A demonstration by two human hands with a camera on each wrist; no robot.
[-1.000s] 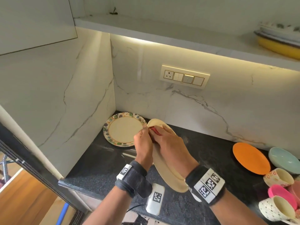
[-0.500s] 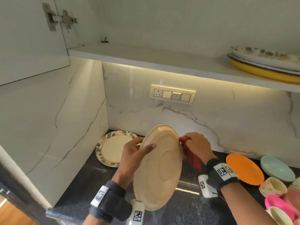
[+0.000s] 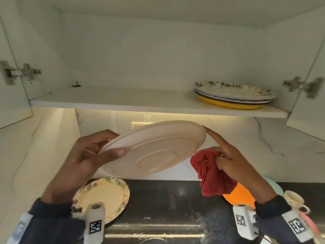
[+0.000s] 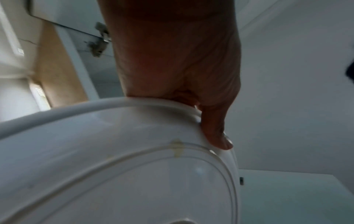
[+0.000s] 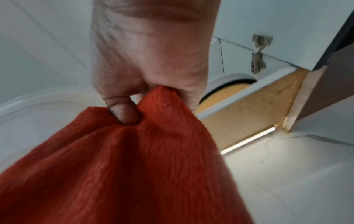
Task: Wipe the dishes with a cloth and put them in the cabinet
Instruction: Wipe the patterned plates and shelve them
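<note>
A cream plate [image 3: 154, 148] is held up just below the cabinet shelf [image 3: 123, 101], tilted so its ringed underside faces me. My left hand [image 3: 98, 152] grips its left rim, thumb under and fingers over; the left wrist view shows that hand [image 4: 191, 91] on the plate [image 4: 114, 166]. My right hand [image 3: 226, 155] holds a bunched red cloth [image 3: 212, 175] in its curled fingers, while its forefinger touches the plate's right rim. In the right wrist view the hand [image 5: 149, 75] clutches the red cloth [image 5: 124, 166].
A stack of plates [image 3: 233, 95] with a yellow one at the bottom sits on the shelf's right side. On the black counter [image 3: 167, 199] lie a floral-rimmed plate [image 3: 105, 196], an orange plate [image 3: 237, 196] and cups [image 3: 293, 199]. Cabinet doors [image 3: 309, 85] stand open on both sides.
Both hands have raised the cream plate from the counter toward the shelf and tipped it closer to flat. The right hand, still holding the cloth, now touches the plate's rim.
</note>
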